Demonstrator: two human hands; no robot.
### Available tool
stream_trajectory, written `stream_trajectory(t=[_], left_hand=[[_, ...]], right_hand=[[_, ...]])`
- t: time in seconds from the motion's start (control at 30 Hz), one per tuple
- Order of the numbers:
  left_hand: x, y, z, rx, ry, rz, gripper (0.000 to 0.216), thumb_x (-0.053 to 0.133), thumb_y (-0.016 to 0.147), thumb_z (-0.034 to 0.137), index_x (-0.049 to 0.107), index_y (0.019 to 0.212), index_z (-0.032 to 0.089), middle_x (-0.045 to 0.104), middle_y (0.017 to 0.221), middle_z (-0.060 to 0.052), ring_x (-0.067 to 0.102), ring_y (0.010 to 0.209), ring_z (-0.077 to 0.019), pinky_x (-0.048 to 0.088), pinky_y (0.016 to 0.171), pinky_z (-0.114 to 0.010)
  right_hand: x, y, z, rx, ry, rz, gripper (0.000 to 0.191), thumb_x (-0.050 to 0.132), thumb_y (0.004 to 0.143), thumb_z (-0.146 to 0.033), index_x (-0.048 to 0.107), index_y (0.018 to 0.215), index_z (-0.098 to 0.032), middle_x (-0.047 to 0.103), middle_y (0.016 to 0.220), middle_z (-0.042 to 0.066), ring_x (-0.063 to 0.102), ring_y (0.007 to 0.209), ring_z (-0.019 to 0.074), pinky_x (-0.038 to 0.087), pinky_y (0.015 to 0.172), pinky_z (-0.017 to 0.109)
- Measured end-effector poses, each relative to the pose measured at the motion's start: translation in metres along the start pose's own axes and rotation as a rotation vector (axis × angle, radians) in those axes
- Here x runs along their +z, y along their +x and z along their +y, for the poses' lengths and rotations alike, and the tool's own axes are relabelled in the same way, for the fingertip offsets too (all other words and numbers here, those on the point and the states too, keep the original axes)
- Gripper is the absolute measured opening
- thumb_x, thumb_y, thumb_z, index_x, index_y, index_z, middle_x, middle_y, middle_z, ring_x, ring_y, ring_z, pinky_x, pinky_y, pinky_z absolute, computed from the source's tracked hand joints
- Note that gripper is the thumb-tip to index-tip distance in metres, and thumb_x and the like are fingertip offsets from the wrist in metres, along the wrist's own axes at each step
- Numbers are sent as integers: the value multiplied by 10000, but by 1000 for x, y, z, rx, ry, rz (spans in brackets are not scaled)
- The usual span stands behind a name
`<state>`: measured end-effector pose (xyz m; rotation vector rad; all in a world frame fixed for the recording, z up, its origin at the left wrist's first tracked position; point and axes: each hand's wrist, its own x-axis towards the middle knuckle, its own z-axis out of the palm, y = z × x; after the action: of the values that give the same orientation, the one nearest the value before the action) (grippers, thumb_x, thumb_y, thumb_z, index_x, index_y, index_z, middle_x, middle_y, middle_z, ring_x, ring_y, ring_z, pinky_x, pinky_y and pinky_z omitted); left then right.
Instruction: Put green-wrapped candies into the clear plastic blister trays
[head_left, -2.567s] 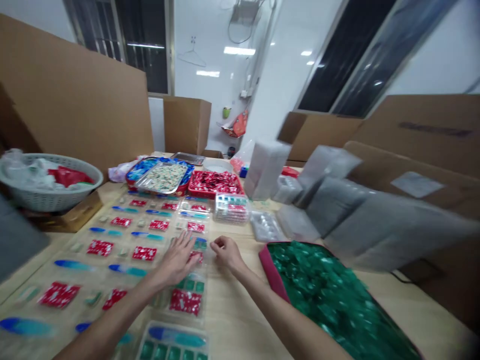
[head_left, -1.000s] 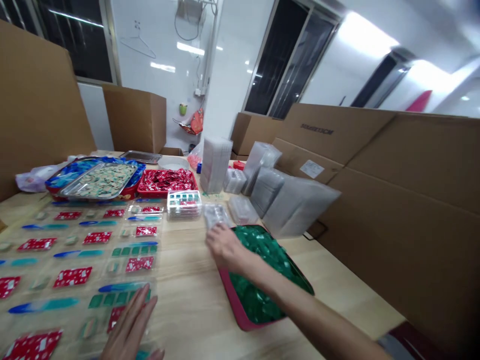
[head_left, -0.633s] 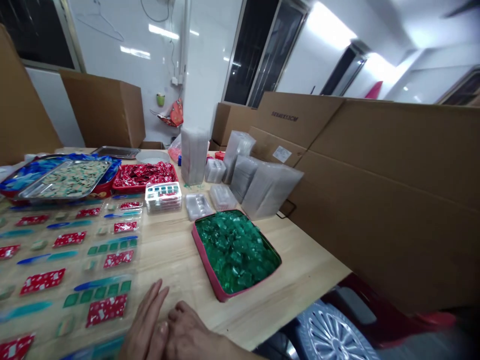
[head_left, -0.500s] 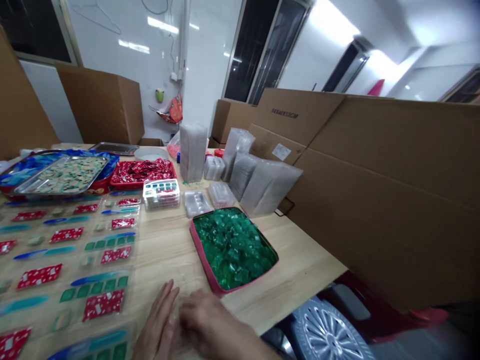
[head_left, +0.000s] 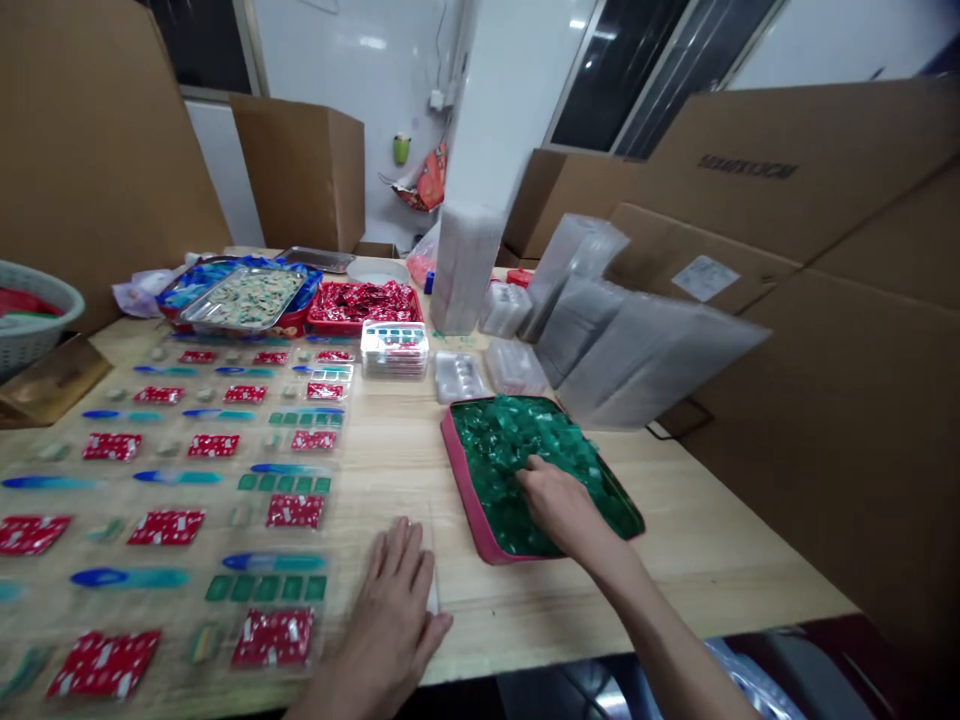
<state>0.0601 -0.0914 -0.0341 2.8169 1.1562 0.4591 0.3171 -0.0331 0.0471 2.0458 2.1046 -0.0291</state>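
Observation:
My left hand lies palm down, fingers stretched out, over a see-through plastic sheet or tray near the table's front edge. Small translucent green squares fill a pink-rimmed tin to the right. In among these green squares, my right hand reaches with curled fingertips; whatever they pinch is hidden. Left of my left hand are rows of clear blister trays holding red spotted packets, blue plastic sticks, strips of green squares and small pale pieces.
Behind the tin stand stacks of clear plastic trays and a large cardboard box. Further back are filled trays, a red tray of packets and a metal tray. A pale basket is at left.
My right hand has moved from beside my left hand up and right into the tin. My left hand has flattened on the table. The view has turned left.

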Motion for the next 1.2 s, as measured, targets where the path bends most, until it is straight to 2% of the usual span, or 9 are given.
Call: stream_trajectory(t=[0.17, 0.47, 0.57, 0.67, 0.77, 0.87, 0.97, 1.1, 1.2], left_hand=[[4, -13, 7, -10, -21, 57, 492, 494, 870, 407, 470, 1286, 147, 341, 1475, -149, 187, 1387, -347, 340, 1043, -510], [16, -20, 4, 15, 9, 186, 475, 486, 868, 429, 506, 1258, 159, 385, 1454, -133, 238, 1373, -336, 336, 1042, -472], [14, -21, 5, 18, 27, 180, 464, 497, 862, 407, 512, 1247, 150, 391, 1448, -141, 234, 1372, -346, 352, 1027, -477], [10, -22, 7, -6, 3, 147, 477, 504, 859, 410, 499, 1259, 152, 393, 1447, -140, 239, 1370, -348, 354, 1027, -485], [5, -22, 10, -30, -22, 105, 495, 496, 865, 411, 476, 1279, 141, 378, 1455, -145, 218, 1377, -347, 341, 1038, -499], [0, -20, 12, -49, -60, 60, 515, 497, 862, 412, 461, 1290, 127, 380, 1451, -158, 182, 1389, -344, 322, 1050, -515], [-3, -19, 13, -68, -90, 25, 533, 507, 857, 392, 438, 1312, 124, 371, 1457, -156, 155, 1397, -337, 311, 1061, -519], [-4, -19, 13, -66, -81, 12, 555, 492, 865, 399, 413, 1336, 116, 343, 1472, -162, 142, 1399, -340, 321, 1060, -520], [-4, -18, 12, -58, -71, -8, 587, 479, 865, 429, 403, 1346, 101, 348, 1466, -171, 163, 1391, -354, 331, 1052, -529]], right_hand=[[-2, -7, 4, -5, 66, -20, 317, 446, 685, 49, 634, 856, -140, 614, 856, 102, 598, 844, 207, 358, 686, 253], [8, -27, 20, -34, 518, 52, 269, 506, 656, -19, 628, 848, -162, 574, 793, 23, 553, 736, 157, 381, 663, 244], [7, -31, 17, 22, 872, 81, 168, 606, 691, -144, 615, 857, -168, 544, 668, -17, 530, 645, 146, 392, 616, 250], [8, -32, 6, -6, 1319, 36, 227, 694, 689, -295, 594, 851, -173, 523, 646, -36, 506, 593, 119, 402, 574, 239], [10, -25, -14, -64, 1504, 2, 271, 749, 655, -330, 618, 829, -170, 520, 660, -34, 488, 576, 99, 412, 557, 229], [10, -12, -44, -231, 1419, 19, 232, 716, 699, -294, 658, 885, -168, 560, 764, 1, 521, 641, 112, 441, 594, 239], [8, 2, -75, -396, 1131, 54, 172, 577, 785, -145, 670, 928, -165, 597, 844, 42, 574, 768, 148, 458, 708, 268], [9, 12, -106, -437, 687, 69, 312, 473, 761, 12, 642, 954, -166, 611, 891, 53, 586, 820, 159, 432, 733, 248], [13, 15, -115, -436, 577, 60, 297, 472, 757, 24, 612, 943, -161, 611, 893, 46, 583, 825, 156, 415, 724, 231]])
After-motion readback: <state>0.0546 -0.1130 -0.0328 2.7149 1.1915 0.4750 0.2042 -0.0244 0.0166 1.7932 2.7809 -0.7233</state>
